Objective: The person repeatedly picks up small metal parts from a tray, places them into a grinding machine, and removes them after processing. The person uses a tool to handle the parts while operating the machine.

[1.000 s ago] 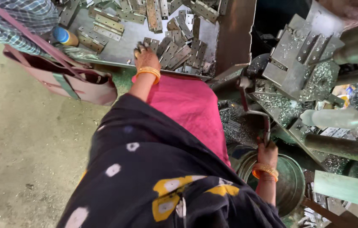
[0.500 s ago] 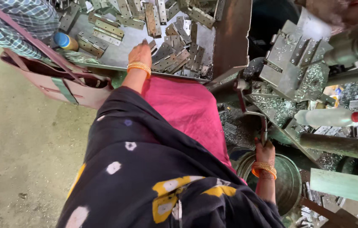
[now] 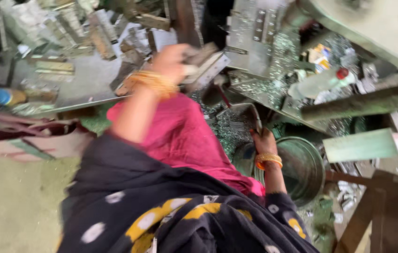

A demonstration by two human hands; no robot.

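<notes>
Gripping 1 flat metal strip (image 3: 208, 65), the left hand (image 3: 173, 61) is lifting it, blurred, above the cluttered surface (image 3: 81, 79). The right hand (image 3: 264, 140) is clamping 1 dark handle (image 3: 256, 122) beside 1 round metal drum (image 3: 302, 164); 1 plastic bottle (image 3: 318, 83) is lying nearby.

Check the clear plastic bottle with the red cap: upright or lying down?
Lying down. The bottle rests on its side among metal shavings, red cap pointing right.
</notes>
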